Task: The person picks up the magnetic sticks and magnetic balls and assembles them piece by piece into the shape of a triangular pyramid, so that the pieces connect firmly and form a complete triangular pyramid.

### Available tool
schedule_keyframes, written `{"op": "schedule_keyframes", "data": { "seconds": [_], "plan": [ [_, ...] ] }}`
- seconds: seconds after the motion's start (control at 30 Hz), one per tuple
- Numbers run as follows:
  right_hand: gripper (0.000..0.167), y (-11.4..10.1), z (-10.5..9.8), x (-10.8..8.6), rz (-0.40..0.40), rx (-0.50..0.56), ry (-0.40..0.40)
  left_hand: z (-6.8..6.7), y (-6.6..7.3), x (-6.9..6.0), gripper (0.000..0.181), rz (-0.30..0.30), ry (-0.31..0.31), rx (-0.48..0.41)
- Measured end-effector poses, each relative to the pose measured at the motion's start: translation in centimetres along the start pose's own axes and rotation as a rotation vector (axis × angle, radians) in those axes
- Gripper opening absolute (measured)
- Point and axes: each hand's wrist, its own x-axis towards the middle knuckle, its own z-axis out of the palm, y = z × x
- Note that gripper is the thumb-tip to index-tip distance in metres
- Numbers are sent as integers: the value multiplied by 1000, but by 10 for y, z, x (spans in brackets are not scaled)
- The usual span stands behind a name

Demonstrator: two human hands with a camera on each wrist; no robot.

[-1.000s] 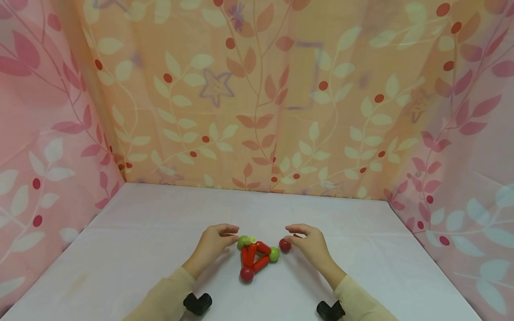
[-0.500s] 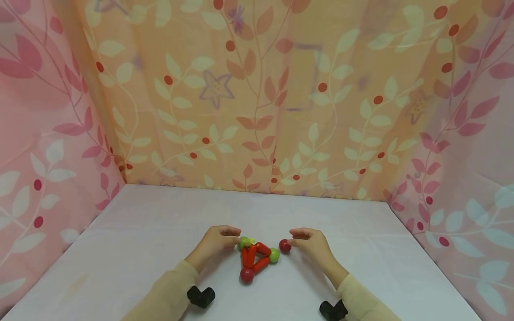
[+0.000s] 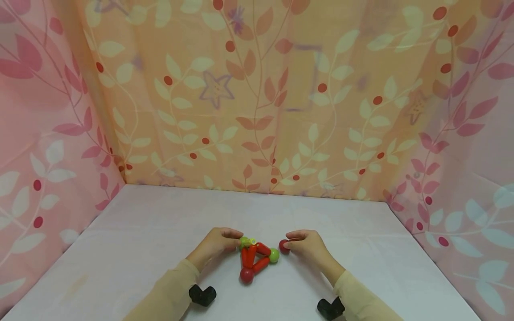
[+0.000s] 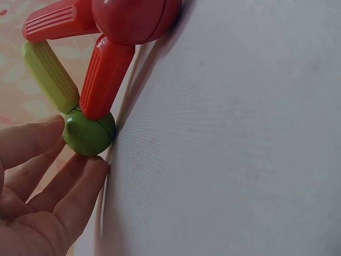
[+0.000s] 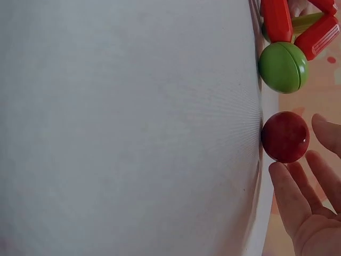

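Note:
A toy frame of red rods [image 3: 262,265] and balls lies on the white table, with a yellow-green rod [image 4: 50,74] leaning up. My left hand [image 3: 220,243] pinches the green ball [image 4: 89,133] at its left corner, thumb on one side and fingertips underneath. A second green ball [image 5: 283,68] forms the right corner, and a red ball [image 3: 246,275] the near one. Just right of the frame sits a separate dark red ball [image 5: 286,137]. Around it curves my right hand [image 3: 308,246], a fingertip at its edge and the thumb a hair away.
White cloth covers the table [image 3: 160,214]. A floral curtain [image 3: 257,111] closes off the back, and pink patterned cloth [image 3: 52,133] hangs at the sides. Black wrist cameras [image 3: 202,295] sit by both sleeves.
My left hand has shifted slightly right onto the green ball. The right hand drew back a little, then came in closer round the loose red ball. The frame stays put.

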Motion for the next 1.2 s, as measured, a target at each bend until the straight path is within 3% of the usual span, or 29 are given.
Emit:
{"op": "schedule_keyframes", "data": {
  "seconds": [0.67,0.9,1.2],
  "plan": [
    [26,0,5,2,26,-40,-10,4,-5,5,26,1,14,-35],
    [29,-8,6,-3,44,33,0,4,-6,6,27,-3,12,-54],
    [28,-23,10,-12,4,57,-16,5,-7,6,26,-17,31,-72]
  ]
}}
